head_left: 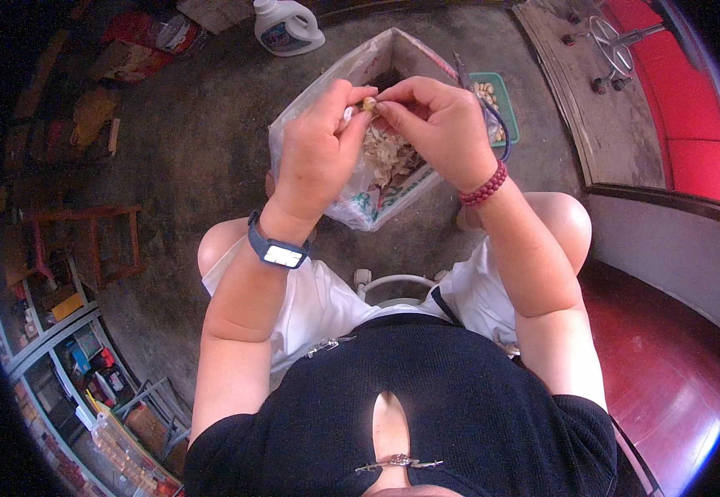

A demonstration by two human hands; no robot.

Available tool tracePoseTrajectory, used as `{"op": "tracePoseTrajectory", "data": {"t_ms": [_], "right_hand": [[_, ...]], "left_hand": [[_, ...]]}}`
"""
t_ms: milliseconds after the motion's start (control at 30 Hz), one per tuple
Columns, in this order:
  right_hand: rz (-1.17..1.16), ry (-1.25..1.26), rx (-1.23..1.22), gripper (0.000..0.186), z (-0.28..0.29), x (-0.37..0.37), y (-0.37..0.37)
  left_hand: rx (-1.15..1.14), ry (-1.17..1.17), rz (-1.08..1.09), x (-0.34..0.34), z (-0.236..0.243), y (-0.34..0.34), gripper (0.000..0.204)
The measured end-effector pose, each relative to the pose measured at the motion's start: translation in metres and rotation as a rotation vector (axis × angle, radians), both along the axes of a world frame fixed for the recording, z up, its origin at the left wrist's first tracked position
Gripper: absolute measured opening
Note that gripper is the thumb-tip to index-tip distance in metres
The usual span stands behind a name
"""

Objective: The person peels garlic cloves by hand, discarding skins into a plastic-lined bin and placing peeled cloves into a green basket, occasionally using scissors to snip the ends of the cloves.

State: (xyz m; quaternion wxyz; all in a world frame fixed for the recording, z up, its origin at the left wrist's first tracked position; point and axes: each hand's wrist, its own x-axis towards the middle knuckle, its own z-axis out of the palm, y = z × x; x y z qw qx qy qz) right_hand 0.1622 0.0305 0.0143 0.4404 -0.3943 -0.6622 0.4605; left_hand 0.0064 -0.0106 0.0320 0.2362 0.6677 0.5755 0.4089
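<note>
Peanut [369, 103], a small pale tan nut with a rough shell, sits pinched between the fingertips of both hands, held above the open mouth of a plastic bag [310, 112]. The left hand [318, 145] curls around it from the left, thumb and fingers pressed together on the nut; that wrist carries a dark blue band with a shiny rectangular face [278, 249]. The right hand [434, 124] meets it from the right, its grip also pinching the nut at the tips, and a string of round dark red beads [484, 187] circles that wrist.

The bag is thin, clear and crinkled, with a stiffer printed sack edge showing at its lower side. Inside lies a heap of dry, flaky, light brown shells [389, 153]. Just behind the right hand stands a small green tray [505, 103], rectangular, holding pale rounded kernels. A thin dark cord loops near its edge.

The floor [202, 132] is rough grey concrete, dull and mottled. At the top stands a white plastic jug [287, 25] with a moulded handle. To the left is a low wooden stool [86, 244] painted red, worn at the slats. On the right a glossy red wooden surface [666, 348] runs beside a white wall.

The person sits with bare knees apart, in white shorts and a black top.
</note>
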Motion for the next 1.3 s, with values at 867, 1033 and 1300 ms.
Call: {"op": "tracePoseTrajectory", "data": {"t_ms": [867,1033,1300], "right_hand": [[-0.05,-0.067,-0.099,0.011,-0.014,0.002,0.006],[-0.023,0.017,-0.056,0.013,-0.017,0.0,0.008],[0.132,-0.051,-0.165,0.023,0.002,0.0,0.0]], "left_hand": [[-0.185,-0.555,-0.066,-0.006,-0.005,0.008,0.017],[-0.281,-0.912,-0.114,-0.015,-0.01,0.011,0.018],[-0.274,-1.043,-0.055,-0.017,-0.018,0.014,0.017]]}}
